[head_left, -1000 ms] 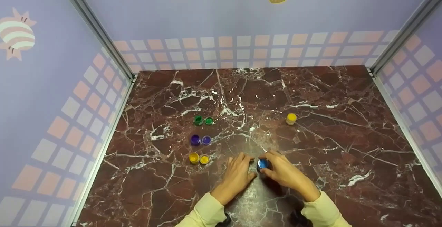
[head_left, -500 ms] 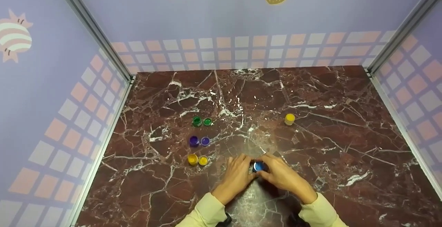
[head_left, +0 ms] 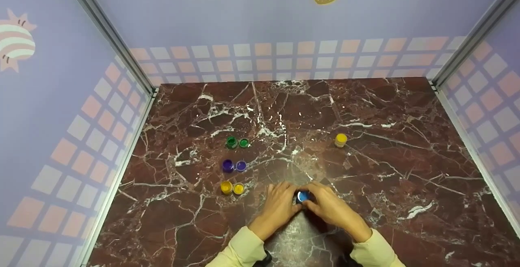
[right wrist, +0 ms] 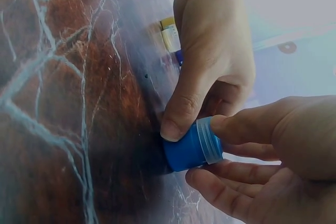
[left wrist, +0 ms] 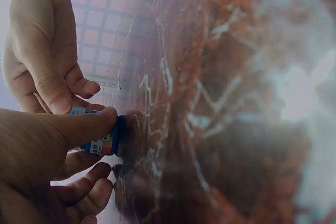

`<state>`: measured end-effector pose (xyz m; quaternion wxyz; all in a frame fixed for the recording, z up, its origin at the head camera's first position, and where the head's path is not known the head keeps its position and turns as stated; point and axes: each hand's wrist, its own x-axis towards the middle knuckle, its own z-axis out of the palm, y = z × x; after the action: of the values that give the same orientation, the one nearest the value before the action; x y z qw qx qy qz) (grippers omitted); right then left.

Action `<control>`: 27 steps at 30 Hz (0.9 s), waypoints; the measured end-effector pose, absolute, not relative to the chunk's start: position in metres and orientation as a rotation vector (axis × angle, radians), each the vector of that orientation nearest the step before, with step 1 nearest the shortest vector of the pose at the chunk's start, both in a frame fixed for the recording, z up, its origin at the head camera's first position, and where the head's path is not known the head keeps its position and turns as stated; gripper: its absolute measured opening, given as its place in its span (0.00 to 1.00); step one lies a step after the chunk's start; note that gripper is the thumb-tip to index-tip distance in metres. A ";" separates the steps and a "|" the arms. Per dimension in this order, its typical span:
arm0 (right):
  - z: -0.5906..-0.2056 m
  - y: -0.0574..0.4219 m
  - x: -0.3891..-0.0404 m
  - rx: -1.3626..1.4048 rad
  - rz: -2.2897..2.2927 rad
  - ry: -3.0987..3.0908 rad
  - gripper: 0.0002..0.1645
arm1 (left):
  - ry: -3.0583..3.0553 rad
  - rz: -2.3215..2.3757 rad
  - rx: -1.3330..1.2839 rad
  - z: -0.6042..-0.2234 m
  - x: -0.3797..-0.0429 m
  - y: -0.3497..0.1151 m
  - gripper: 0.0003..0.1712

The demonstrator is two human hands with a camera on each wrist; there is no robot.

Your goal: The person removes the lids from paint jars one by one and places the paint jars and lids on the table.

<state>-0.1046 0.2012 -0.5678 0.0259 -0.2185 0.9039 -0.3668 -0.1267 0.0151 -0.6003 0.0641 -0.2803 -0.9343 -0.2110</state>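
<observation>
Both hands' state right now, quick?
Left hand: closed, holding the blue jar by its body.
Right hand: closed, thumb and fingers gripping the jar's lid.

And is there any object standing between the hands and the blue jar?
Nothing visible does: the left hand grips the blue jar by its body, and the right hand holds its clear lid. The open yellow jar stands off to the left.

Held jar (head_left: 303, 196) front centre of counter (head_left: 162, 226), between left hand (head_left: 280, 202) and right hand (head_left: 331, 207). Left of hands, column on counter: rear jar (head_left: 231, 142), middle jar (head_left: 228, 166), front jar (head_left: 226, 187), lids (head_left: 241, 166) just right of each. Lone jar (head_left: 341, 140) behind right hand. Wall (head_left: 260, 19) behind counter.
</observation>
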 end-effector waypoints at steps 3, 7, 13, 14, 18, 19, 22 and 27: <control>-0.568 0.200 -0.105 -0.671 -1.138 2.799 0.20 | -2.817 -0.631 -0.853 -0.600 -0.127 0.014 0.24; -0.570 0.197 -0.104 -0.670 -1.139 2.816 0.19 | -2.828 -0.667 -0.867 -0.599 -0.127 0.013 0.24; -0.570 0.195 -0.104 -0.681 -1.146 2.838 0.19 | -2.854 -0.734 -0.889 -0.598 -0.128 0.013 0.23; -0.571 0.195 -0.104 -0.683 -1.149 2.840 0.19 | -2.859 -0.736 -0.892 -0.598 -0.128 0.013 0.23; -0.571 0.195 -0.104 -0.669 -1.145 2.846 0.17 | -2.855 -0.741 -0.910 -0.598 -0.131 0.013 0.21; -0.571 0.195 -0.104 -0.656 -1.137 2.855 0.17 | -2.852 -0.747 -0.917 -0.598 -0.131 0.013 0.21; -0.574 0.193 -0.103 -0.615 -1.104 2.901 0.17 | -2.861 -0.757 -0.938 -0.597 -0.133 0.013 0.20; -0.578 0.190 -0.101 -0.591 -1.006 3.057 0.16 | -2.872 -0.769 -0.968 -0.596 -0.136 0.012 0.19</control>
<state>-0.1011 0.1896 -0.5776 -0.0652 -0.1802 0.9323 -0.3068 -0.1359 0.0117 -0.5964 0.0077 -0.3096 -0.9185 -0.2459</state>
